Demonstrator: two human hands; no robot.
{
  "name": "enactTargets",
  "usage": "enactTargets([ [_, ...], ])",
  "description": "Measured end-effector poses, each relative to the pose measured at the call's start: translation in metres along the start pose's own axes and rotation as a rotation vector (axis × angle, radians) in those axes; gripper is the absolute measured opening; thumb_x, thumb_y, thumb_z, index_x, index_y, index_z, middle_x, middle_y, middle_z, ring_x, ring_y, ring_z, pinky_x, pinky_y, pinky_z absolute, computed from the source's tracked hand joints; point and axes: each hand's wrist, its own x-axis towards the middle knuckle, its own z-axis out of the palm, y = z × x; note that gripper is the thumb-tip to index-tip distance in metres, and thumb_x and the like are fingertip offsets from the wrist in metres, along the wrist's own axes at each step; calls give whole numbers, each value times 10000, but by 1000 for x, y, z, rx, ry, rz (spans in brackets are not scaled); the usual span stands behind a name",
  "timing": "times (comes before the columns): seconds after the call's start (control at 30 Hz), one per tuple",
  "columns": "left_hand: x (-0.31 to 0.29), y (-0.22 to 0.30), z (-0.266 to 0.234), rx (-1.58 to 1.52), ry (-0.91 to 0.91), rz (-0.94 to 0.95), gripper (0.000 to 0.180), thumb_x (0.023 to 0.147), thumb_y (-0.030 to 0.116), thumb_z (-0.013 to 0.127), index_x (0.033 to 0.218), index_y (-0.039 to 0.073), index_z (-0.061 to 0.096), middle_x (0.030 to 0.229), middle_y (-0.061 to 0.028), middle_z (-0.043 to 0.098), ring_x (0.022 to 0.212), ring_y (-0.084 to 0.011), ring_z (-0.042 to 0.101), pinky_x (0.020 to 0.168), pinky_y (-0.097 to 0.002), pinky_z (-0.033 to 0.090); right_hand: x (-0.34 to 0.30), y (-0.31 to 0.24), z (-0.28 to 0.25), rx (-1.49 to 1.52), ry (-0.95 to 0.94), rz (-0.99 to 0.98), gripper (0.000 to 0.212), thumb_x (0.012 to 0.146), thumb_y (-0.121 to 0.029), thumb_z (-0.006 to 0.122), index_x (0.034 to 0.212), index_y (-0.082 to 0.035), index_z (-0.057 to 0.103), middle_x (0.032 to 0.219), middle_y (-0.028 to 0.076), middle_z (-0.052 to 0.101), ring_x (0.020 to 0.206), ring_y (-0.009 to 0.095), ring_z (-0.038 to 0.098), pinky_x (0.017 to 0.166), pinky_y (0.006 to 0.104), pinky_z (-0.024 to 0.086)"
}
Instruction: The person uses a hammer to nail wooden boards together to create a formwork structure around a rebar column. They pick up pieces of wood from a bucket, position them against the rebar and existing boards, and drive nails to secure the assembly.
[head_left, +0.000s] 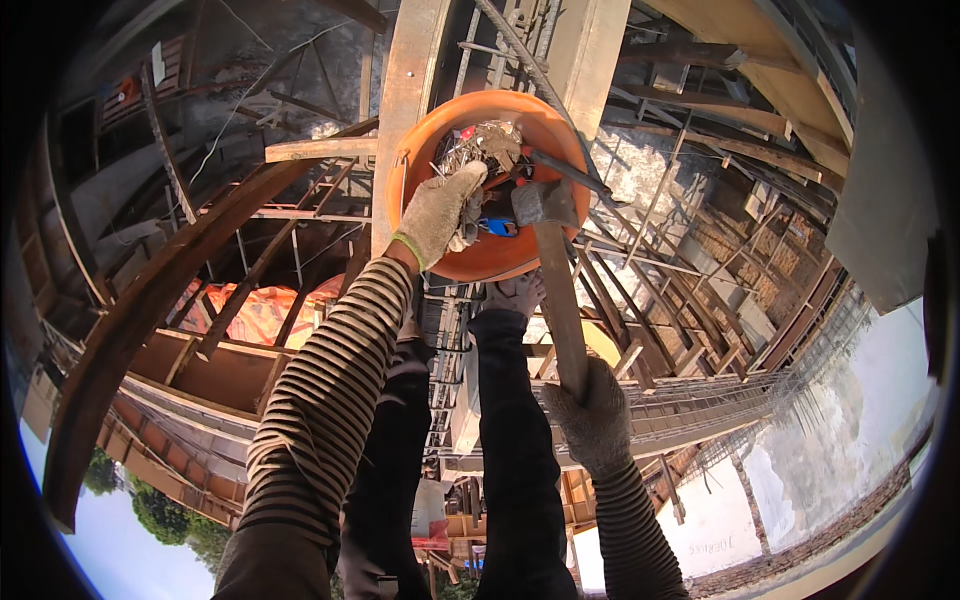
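The left hand (440, 215), in a dirty pale glove, reaches into the orange bucket (478, 262). Its fingers are bent by a heap of thin metal bits (480, 150), but I cannot tell if they hold any. The right hand (592, 415), in a dark glove, is wrapped around the low end of a big hammer (560, 300). The hammer points up, with its heavy head over the right part of the bucket. A small blue thing (498, 227) lies inside, between the left hand and the hammer head. A dark bar (565, 170) leans over the right rim. The bucket sits in front of the person's feet, between two long boards, one on the left (408, 90) and one on the right (590, 60). Steel rods (508, 40) run between them. To the left is an orange sheet (250, 318), and lots of wooden beams (190, 250) are all around.
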Motion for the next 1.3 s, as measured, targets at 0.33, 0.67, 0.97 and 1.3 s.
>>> enactTargets([
  [0.33,-70,5,-38,-156,10,-11,273,1062,350,567,910,141,656,681,54,592,530,-59,553,458,-226,439,21,-4,-4,-422,107,-288,402,841,-274,760,1113,-40,579,868,178,674,750,349,710,655,453,581],
  [0.67,-136,-12,-52,-384,34,-202,224,1072,280,549,1009,109,680,771,19,662,625,-94,645,524,-233,518,127,-22,16,-802,94,-465,474,853,-249,695,1254,-40,552,953,187,698,844,349,723,745,477,595],
  [0.97,-210,-25,-86,311,-60,343,226,1020,180,583,1184,28,616,980,-55,679,908,-159,687,808,-254,554,120,-72,9,-872,31,-316,536,811,-410,770,1158,-54,569,999,176,685,933,356,715,805,478,584],
  [1.3,-336,1,-71,-612,-110,-69,257,1084,248,522,1091,38,669,847,-29,696,712,-137,696,629,-277,593,32,-126,10,-242,-31,-726,376,925,-292,749,1152,-26,610,1011,172,692,934,350,700,824,435,563],
])
